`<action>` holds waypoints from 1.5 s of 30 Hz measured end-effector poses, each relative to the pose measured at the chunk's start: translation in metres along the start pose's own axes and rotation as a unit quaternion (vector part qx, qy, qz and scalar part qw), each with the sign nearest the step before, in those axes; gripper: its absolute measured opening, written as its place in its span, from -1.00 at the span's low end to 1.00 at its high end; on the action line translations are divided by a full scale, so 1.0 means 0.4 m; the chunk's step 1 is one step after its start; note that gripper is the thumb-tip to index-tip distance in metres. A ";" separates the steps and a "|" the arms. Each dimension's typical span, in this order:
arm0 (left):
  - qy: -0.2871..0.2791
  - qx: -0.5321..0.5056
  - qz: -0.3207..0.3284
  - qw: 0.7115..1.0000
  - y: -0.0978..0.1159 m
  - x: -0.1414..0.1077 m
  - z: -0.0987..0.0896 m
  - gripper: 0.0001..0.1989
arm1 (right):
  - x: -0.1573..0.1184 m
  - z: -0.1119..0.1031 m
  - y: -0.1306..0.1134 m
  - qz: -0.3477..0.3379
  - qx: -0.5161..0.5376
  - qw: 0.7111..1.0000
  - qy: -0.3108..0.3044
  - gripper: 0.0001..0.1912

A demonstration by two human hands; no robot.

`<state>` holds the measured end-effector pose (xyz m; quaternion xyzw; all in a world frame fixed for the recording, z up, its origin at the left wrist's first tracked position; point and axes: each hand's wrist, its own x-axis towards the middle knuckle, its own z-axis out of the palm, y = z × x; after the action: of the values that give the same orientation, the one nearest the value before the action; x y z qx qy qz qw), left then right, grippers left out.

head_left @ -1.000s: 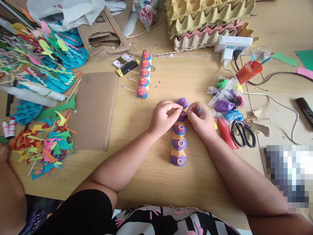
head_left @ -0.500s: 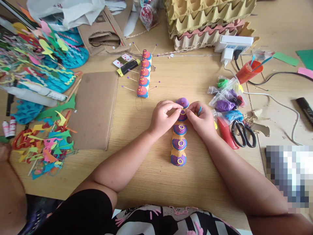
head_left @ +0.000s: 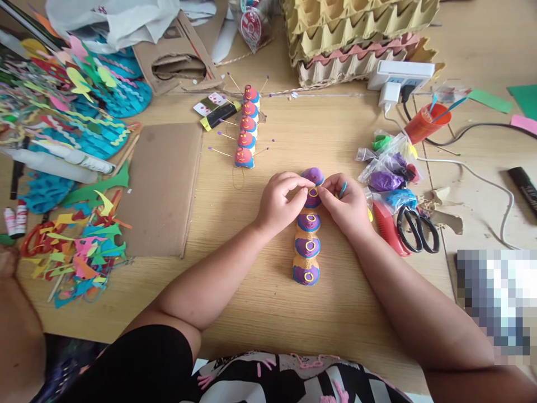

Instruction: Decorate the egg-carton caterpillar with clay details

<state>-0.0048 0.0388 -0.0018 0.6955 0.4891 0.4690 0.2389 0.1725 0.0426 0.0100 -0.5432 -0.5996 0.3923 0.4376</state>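
Note:
A strip of egg-carton cups (head_left: 306, 246), painted purple and blue over an orange base, lies lengthwise before me. Yellow rings, seemingly of clay, sit on several cups, and small smiling mouths show on some. At the second cup from the far end, my left hand (head_left: 285, 198) is closed in a pinch at the edge of a yellow ring (head_left: 312, 192). From the other side my right hand (head_left: 346, 201) meets the same ring with thumb and forefinger. A thin blue stick (head_left: 343, 189) is tucked in the right hand's fingers. The fingertips partly cover the ring.
Farther back stands a red-and-blue carton caterpillar (head_left: 247, 126) with cotton-swab legs. On the right are bagged clay (head_left: 386, 180), scissors (head_left: 417, 229), a red cup (head_left: 428, 123) and a power strip (head_left: 403, 71). Cardboard (head_left: 161, 190) and paper scraps (head_left: 90, 252) lie left. Another person's arm (head_left: 19, 324) shows at the left edge.
Both hands keep their places at the second cup. The far end of the strip and its yellow ring have shifted very slightly to the left.

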 end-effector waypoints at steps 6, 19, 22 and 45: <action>-0.001 0.000 0.002 1.000 0.001 0.001 -0.001 -0.87 | 0.000 0.001 0.000 0.003 0.007 1.000 -0.006 -0.87; -0.005 0.011 0.001 1.000 -0.003 0.000 0.003 -0.88 | -0.002 -0.002 -0.008 0.006 -0.008 1.000 -0.002 -0.89; 0.000 0.007 0.004 1.000 -0.002 0.000 0.002 -0.88 | -0.001 -0.002 -0.007 0.004 -0.006 1.000 -0.004 -0.89; -0.004 -0.011 0.015 1.000 -0.009 -0.003 0.006 -0.87 | -0.001 0.000 -0.002 0.006 -0.002 1.000 -0.003 -0.90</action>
<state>-0.0044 0.0396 -0.0063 0.7018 0.4731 0.4749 0.2412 0.1724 0.0423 0.0109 -0.5462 -0.5988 0.3955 0.4321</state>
